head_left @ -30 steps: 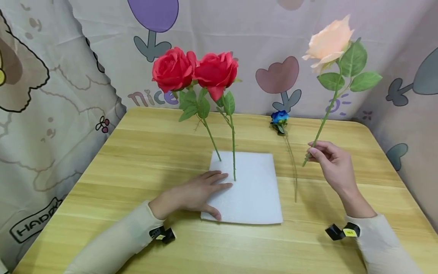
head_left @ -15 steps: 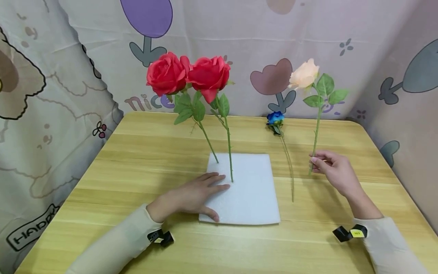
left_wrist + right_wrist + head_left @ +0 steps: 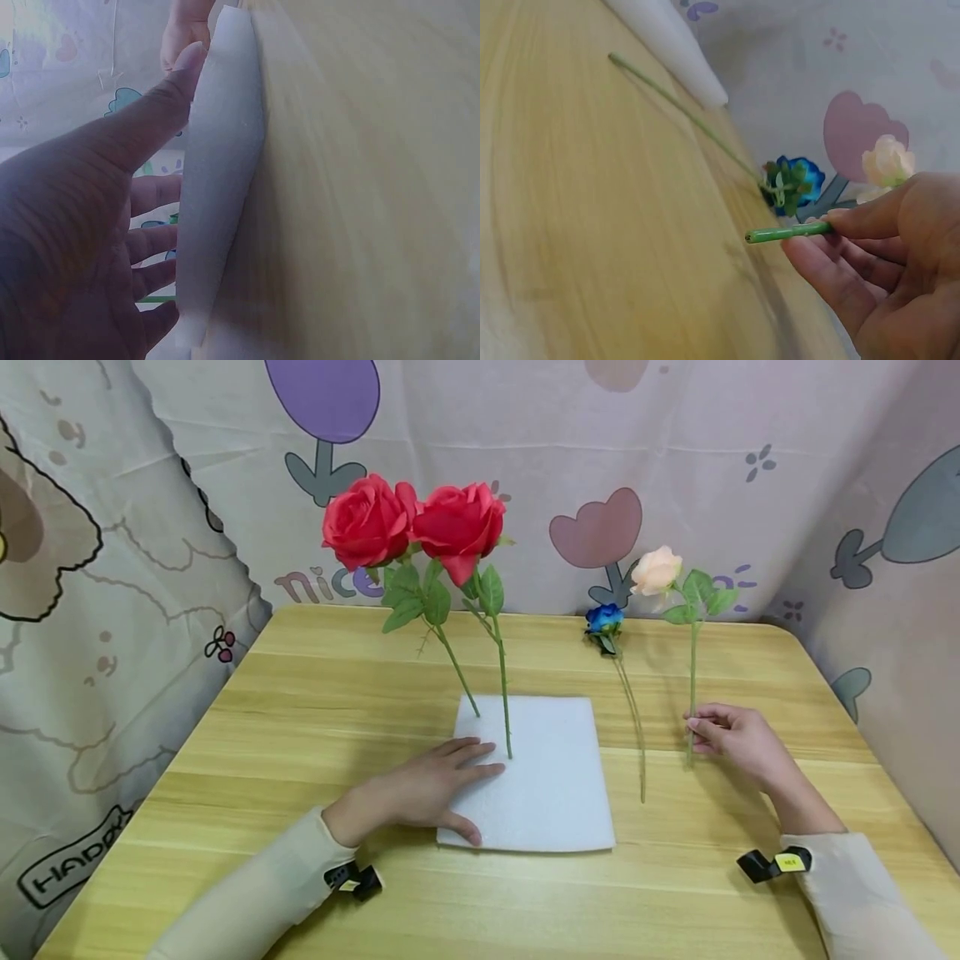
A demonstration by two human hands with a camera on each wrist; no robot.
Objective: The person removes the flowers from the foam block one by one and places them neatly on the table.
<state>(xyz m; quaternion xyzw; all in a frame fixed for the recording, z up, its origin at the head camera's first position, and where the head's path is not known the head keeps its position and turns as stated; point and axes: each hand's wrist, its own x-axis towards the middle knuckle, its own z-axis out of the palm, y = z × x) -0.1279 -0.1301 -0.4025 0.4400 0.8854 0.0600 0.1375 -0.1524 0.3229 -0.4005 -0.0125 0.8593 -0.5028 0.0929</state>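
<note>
My left hand (image 3: 431, 783) rests with spread fingers on the left side of a white foam board (image 3: 547, 785). In the left wrist view the thumb and fingers lie along the top of the thick foam slab (image 3: 223, 150). Two red roses, one on the left (image 3: 367, 522) and one on the right (image 3: 461, 527), stand in the board, slightly tilted. My right hand (image 3: 738, 743) pinches the lower stem of a pale peach rose (image 3: 656, 570) between thumb and fingers. The cut end of its green stem (image 3: 772, 235) sticks out past the fingertips in the right wrist view.
A blue rose (image 3: 604, 619) lies on the wooden table (image 3: 300, 693) between the board and my right hand, its stem pointing towards me. Behind the table hangs a printed cloth (image 3: 480, 418); another patterned cloth panel (image 3: 150, 552) is at the left.
My right hand has lowered the peach rose and brought it more upright, its bloom dropping down and to the left. The left hand stays on the board.
</note>
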